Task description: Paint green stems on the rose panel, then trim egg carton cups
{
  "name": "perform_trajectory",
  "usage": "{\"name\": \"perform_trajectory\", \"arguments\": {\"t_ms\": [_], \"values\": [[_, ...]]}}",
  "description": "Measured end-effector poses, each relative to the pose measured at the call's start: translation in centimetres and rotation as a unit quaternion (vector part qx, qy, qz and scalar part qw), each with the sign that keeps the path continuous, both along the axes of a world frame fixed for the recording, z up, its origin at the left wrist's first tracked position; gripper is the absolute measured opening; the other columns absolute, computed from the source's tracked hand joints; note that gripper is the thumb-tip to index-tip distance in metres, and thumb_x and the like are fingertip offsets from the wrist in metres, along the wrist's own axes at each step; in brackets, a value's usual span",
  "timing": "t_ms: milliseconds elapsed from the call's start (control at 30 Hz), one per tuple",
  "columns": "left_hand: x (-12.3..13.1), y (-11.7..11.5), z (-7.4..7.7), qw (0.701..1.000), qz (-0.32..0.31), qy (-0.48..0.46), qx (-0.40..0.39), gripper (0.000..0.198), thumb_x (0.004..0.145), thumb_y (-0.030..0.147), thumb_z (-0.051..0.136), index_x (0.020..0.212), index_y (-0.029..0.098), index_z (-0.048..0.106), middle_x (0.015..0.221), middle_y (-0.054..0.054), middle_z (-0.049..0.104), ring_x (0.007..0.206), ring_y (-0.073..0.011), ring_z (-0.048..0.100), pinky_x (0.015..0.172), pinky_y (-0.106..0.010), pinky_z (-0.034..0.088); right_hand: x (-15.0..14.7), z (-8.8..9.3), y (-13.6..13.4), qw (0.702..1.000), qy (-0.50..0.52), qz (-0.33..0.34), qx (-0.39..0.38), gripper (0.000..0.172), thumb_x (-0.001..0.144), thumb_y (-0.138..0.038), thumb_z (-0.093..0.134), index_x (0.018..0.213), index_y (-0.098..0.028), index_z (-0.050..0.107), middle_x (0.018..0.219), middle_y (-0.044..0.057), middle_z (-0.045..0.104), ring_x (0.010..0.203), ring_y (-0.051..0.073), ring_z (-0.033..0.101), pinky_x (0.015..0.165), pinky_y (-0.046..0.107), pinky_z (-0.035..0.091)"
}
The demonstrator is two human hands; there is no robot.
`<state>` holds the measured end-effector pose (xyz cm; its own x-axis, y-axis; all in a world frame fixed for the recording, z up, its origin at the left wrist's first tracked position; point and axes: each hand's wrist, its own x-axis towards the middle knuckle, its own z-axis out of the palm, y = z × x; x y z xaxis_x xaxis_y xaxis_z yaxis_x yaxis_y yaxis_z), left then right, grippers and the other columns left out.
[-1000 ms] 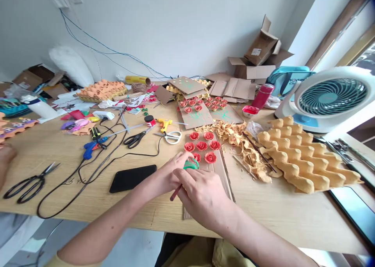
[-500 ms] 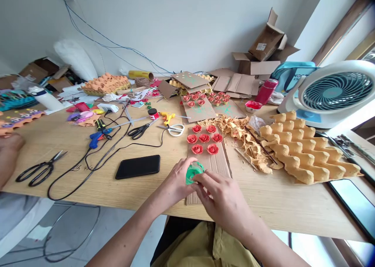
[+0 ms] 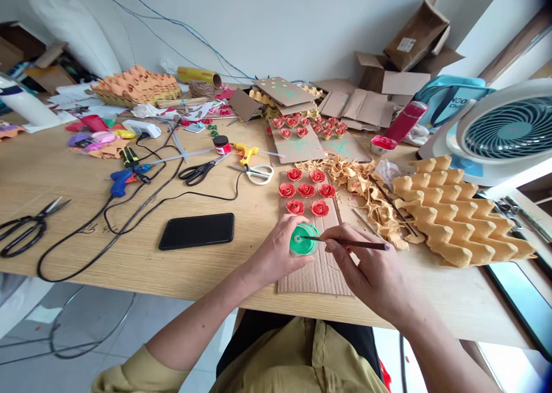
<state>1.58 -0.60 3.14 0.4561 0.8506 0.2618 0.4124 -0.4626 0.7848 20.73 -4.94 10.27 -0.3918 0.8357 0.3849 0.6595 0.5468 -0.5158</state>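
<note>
My left hand [image 3: 282, 244] is wrapped round a small clear cup of green paint [image 3: 307, 231], tilted toward me above a cardboard sheet [image 3: 297, 275]. Between the fingers of my right hand [image 3: 366, 260] is a slim dark-handled paintbrush [image 3: 360, 244]; its tip reaches into the cup and touches the green paint. Just beyond the cup, several red paper roses [image 3: 306, 190] stand in rows on the same sheet.
A black phone [image 3: 196, 231] lies left of the sheet. Scissors [image 3: 259, 174], glue guns [image 3: 125, 180] and cords spread further left. Egg-carton scraps [image 3: 366, 197], an egg tray [image 3: 457, 220] and a fan [image 3: 509, 125] occupy the right side. More roses [image 3: 293, 125] stand behind.
The paintbrush now shows in my right hand, its tip in the paint; earlier my right fingers were at the cup's rim. The cup is tilted differently, and the view has shifted.
</note>
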Motion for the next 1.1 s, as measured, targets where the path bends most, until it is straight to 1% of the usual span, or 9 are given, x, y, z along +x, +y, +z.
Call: {"name": "perform_trajectory", "arguments": {"t_ms": [100, 200, 333, 500, 733, 833, 933, 1033, 1100], "values": [[0.0, 0.2, -0.6, 1.000, -0.025, -0.001, 0.017, 0.062, 0.074, 0.019, 0.074, 0.128, 0.025, 0.044, 0.128, -0.008, 0.056, 0.122, -0.0263, 0.054, 0.106, -0.042, 0.046, 0.1, 0.3, 0.2, 0.998, -0.048, 0.019, 0.030, 0.018, 0.104, -0.022, 0.043, 0.103, -0.017, 0.060, 0.087, 0.004, 0.067, 0.071, 0.014, 0.062, 0.064, 0.027, 0.044], [0.0, 0.3, -0.9, 0.999, -0.034, -0.007, 0.033, 0.063, 0.076, 0.020, 0.074, 0.131, 0.025, 0.043, 0.128, -0.008, 0.057, 0.123, -0.0265, 0.054, 0.107, -0.042, 0.045, 0.3, 0.5, 0.2, 0.995, -0.087, 0.027, 0.046, 0.018, 0.104, -0.022, 0.042, 0.099, -0.017, 0.059, 0.083, 0.005, 0.067, 0.069, 0.015, 0.063, 0.063, 0.028, 0.044], [-0.1, 0.3, -1.3, 0.999, -0.021, -0.021, 0.045, 0.068, 0.075, 0.024, 0.076, 0.133, 0.024, 0.041, 0.131, -0.009, 0.056, 0.124, -0.0271, 0.054, 0.108, -0.042, 0.044, 0.5, 0.6, 0.0, 0.996, -0.069, 0.037, 0.032, 0.017, 0.104, -0.022, 0.042, 0.099, -0.019, 0.058, 0.079, 0.003, 0.067, 0.064, 0.014, 0.062, 0.061, 0.028, 0.044], [-0.3, 0.1, -1.9, 0.999, -0.019, -0.039, 0.022, 0.068, 0.075, 0.032, 0.078, 0.133, 0.024, 0.042, 0.132, -0.010, 0.055, 0.124, -0.0271, 0.054, 0.108, -0.043, 0.044, 0.5, 0.0, -0.1, 0.996, -0.047, -0.002, 0.076, 0.015, 0.102, -0.019, 0.043, 0.100, -0.018, 0.057, 0.081, 0.004, 0.066, 0.067, 0.014, 0.061, 0.062, 0.028, 0.045], [-0.4, -0.1, -2.0, 0.998, -0.026, -0.061, -0.010, 0.067, 0.073, 0.038, 0.080, 0.130, 0.024, 0.047, 0.128, -0.010, 0.059, 0.120, -0.0277, 0.057, 0.105, -0.042, 0.046, 0.8, -1.0, -1.0, 0.998, 0.007, 0.055, 0.005, 0.013, 0.102, -0.019, 0.045, 0.100, -0.020, 0.057, 0.085, 0.004, 0.065, 0.072, 0.014, 0.061, 0.064, 0.026, 0.047], [-0.3, -0.2, -2.0, 0.998, -0.029, -0.059, -0.018, 0.069, 0.071, 0.038, 0.082, 0.129, 0.024, 0.048, 0.127, -0.009, 0.061, 0.119, -0.0287, 0.058, 0.105, -0.043, 0.047, 1.1, -1.1, -1.2, 0.999, 0.016, 0.049, 0.017, 0.013, 0.102, -0.017, 0.044, 0.106, -0.019, 0.057, 0.086, 0.004, 0.064, 0.073, 0.014, 0.061, 0.065, 0.027, 0.047], [-0.2, -0.2, -2.0, 0.997, -0.038, -0.060, -0.013, 0.068, 0.071, 0.038, 0.082, 0.128, 0.023, 0.049, 0.126, -0.010, 0.062, 0.118, -0.0284, 0.060, 0.105, -0.043, 0.047, 1.0, -1.1, -1.2, 0.999, 0.001, 0.051, 0.016, 0.015, 0.102, -0.018, 0.044, 0.109, -0.020, 0.056, 0.087, 0.005, 0.065, 0.073, 0.015, 0.061, 0.065, 0.027, 0.048], [-0.3, -0.3, -2.0, 0.998, -0.039, -0.057, -0.009, 0.067, 0.071, 0.039, 0.082, 0.127, 0.022, 0.049, 0.126, -0.010, 0.062, 0.118, -0.0279, 0.060, 0.105, -0.042, 0.047, 0.9, -0.9, -1.4, 0.997, -0.016, 0.075, 0.001, 0.013, 0.103, -0.019, 0.043, 0.105, -0.020, 0.056, 0.086, 0.004, 0.065, 0.073, 0.015, 0.062, 0.065, 0.028, 0.048], [-0.3, -0.4, -2.0, 0.998, -0.040, -0.050, -0.008, 0.067, 0.071, 0.037, 0.082, 0.128, 0.023, 0.049, 0.125, -0.009, 0.062, 0.118, -0.0275, 0.060, 0.104, -0.041, 0.047, 0.9, -0.8, -1.4, 0.997, -0.016, 0.074, -0.001, 0.013, 0.103, -0.020, 0.043, 0.103, -0.019, 0.056, 0.086, 0.004, 0.065, 0.072, 0.015, 0.062, 0.064, 0.027, 0.048]]}}
